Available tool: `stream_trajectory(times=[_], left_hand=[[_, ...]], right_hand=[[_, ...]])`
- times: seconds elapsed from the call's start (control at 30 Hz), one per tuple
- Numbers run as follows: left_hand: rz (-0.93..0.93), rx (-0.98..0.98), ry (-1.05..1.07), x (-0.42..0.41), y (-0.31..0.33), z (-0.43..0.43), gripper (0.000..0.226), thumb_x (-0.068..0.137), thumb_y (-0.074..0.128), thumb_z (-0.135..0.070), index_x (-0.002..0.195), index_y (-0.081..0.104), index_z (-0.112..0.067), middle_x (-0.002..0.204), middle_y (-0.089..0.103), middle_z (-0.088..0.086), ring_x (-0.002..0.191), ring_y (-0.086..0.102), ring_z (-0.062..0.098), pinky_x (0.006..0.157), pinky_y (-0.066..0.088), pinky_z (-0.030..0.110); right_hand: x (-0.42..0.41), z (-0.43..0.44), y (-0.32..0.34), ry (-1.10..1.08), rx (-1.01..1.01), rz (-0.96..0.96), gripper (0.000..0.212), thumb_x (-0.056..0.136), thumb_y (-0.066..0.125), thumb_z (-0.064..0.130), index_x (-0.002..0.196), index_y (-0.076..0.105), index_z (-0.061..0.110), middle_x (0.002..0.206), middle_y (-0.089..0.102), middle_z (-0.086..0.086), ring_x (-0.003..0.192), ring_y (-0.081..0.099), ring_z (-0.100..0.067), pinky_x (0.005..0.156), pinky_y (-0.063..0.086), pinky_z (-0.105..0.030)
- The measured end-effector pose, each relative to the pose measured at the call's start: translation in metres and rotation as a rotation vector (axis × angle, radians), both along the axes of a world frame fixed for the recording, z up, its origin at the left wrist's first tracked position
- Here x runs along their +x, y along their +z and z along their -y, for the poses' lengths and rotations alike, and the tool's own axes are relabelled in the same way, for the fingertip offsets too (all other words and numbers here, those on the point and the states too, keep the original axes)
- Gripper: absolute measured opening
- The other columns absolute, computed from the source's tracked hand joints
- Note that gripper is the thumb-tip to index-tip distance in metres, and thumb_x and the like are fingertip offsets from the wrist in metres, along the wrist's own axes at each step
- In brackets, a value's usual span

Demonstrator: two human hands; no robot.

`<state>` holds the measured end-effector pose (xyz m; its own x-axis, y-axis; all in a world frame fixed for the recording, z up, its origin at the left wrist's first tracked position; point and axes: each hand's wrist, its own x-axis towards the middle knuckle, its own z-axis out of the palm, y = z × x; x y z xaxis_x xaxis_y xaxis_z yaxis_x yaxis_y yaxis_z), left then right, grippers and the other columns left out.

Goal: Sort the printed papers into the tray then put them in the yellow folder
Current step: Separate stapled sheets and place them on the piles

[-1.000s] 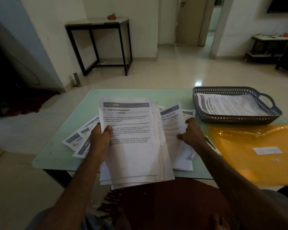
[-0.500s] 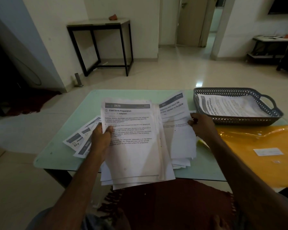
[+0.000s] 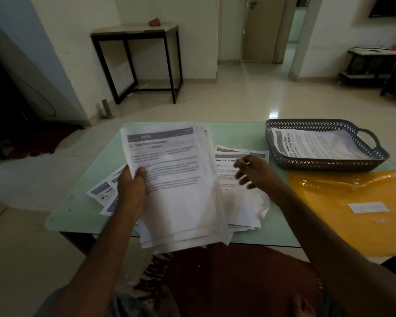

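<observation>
The person's left hand (image 3: 130, 191) is gripping a thick stack of printed papers (image 3: 176, 179) by its left edge, thumb on the top sheet, above the green table (image 3: 236, 133). The blurred right hand (image 3: 256, 172) is spreading its fingers over loose sheets (image 3: 242, 202) beside the stack. One printed sheet (image 3: 316, 145) is lying in the dark tray (image 3: 325, 163), just behind the yellow folder (image 3: 343, 202).

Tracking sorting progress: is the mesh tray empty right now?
No, the tray has at least one printed sheet lying face up inside it.
</observation>
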<state>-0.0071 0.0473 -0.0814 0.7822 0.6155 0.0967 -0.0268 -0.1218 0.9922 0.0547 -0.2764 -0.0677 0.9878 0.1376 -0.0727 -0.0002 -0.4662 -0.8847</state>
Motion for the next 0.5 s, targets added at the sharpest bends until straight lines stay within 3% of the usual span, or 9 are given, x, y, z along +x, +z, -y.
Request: stream_trajectory(times=[0.07, 0.13, 0.2, 0.27, 0.4, 0.5], left_hand=[[0.011, 0.016, 0.044, -0.001, 0.002, -0.007, 0.027, 0.100, 0.055, -0.014, 0.127, 0.061, -0.010, 0.112, 0.065, 0.001, 0.098, 0.061, 0.018, 0.077, 0.047, 0.021], [0.013, 0.016, 0.049, -0.001, 0.002, -0.008, 0.027, 0.101, 0.055, -0.014, 0.127, 0.061, -0.010, 0.112, 0.065, 0.001, 0.097, 0.061, 0.017, 0.073, 0.047, 0.018], [0.006, 0.010, 0.047, 0.000, 0.002, -0.006, 0.027, 0.100, 0.056, -0.016, 0.127, 0.061, -0.011, 0.113, 0.066, 0.002, 0.098, 0.062, 0.018, 0.078, 0.049, 0.024], [-0.006, 0.005, 0.040, 0.001, -0.001, -0.006, 0.029, 0.100, 0.057, -0.017, 0.128, 0.061, -0.012, 0.115, 0.066, 0.002, 0.101, 0.063, 0.020, 0.083, 0.049, 0.029], [-0.015, -0.006, 0.042, 0.000, -0.001, -0.005, 0.030, 0.100, 0.056, -0.016, 0.129, 0.060, -0.010, 0.115, 0.066, 0.002, 0.100, 0.063, 0.020, 0.083, 0.048, 0.029], [-0.016, -0.022, 0.035, 0.000, -0.001, -0.005, 0.029, 0.100, 0.056, -0.016, 0.128, 0.060, -0.009, 0.115, 0.066, 0.004, 0.100, 0.063, 0.019, 0.077, 0.050, 0.025]], right_hand=[[0.008, 0.011, -0.016, -0.196, -0.366, 0.126, 0.039, 0.093, 0.067, 0.051, 0.111, 0.061, 0.017, 0.106, 0.071, -0.006, 0.093, 0.069, -0.025, 0.082, 0.058, -0.041], [0.009, 0.016, -0.030, -0.218, -0.482, 0.060, 0.065, 0.084, 0.076, 0.054, 0.127, 0.053, 0.010, 0.122, 0.063, -0.011, 0.106, 0.064, -0.028, 0.086, 0.055, -0.039], [0.007, 0.014, -0.037, -0.156, -0.592, -0.018, 0.090, 0.077, 0.078, 0.061, 0.138, 0.042, 0.006, 0.131, 0.057, -0.016, 0.114, 0.060, -0.033, 0.091, 0.053, -0.043], [0.004, 0.010, -0.039, -0.152, -0.694, -0.029, 0.099, 0.074, 0.079, 0.064, 0.142, 0.035, 0.006, 0.134, 0.055, -0.017, 0.119, 0.058, -0.036, 0.098, 0.050, -0.049], [0.006, 0.009, -0.042, -0.165, -0.636, -0.055, 0.098, 0.074, 0.085, 0.050, 0.143, 0.029, 0.008, 0.136, 0.057, -0.015, 0.122, 0.058, -0.038, 0.105, 0.045, -0.057], [0.006, 0.012, -0.042, -0.199, -0.494, 0.006, 0.092, 0.075, 0.088, 0.024, 0.142, 0.026, 0.009, 0.130, 0.061, -0.014, 0.115, 0.063, -0.038, 0.096, 0.052, -0.059]])
